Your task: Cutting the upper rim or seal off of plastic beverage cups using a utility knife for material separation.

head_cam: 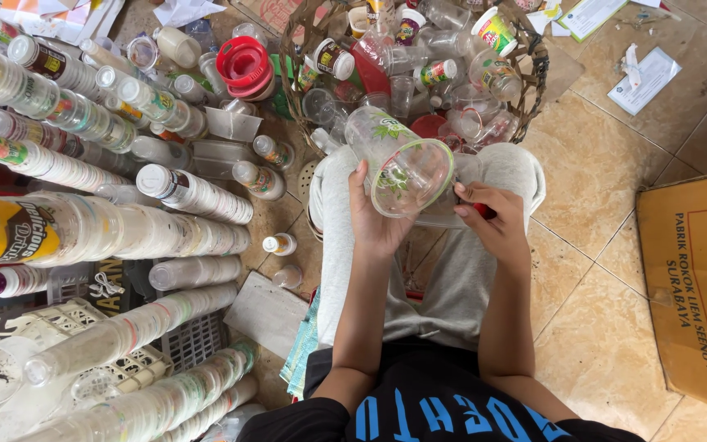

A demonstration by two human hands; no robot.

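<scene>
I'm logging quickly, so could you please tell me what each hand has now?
Left hand: closed on a clear plastic cup.
Right hand: closed on a small red thing.

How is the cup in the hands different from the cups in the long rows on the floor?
The clear cup is single, held up by the left hand, while the stacked cups are nested into long rows lying on their sides on the floor. The held cup shows its open mouth with a green rim; the stacked cups hide inside each other. The right hand pinches something small and red beside it. Both kinds are see-through plastic.
</scene>
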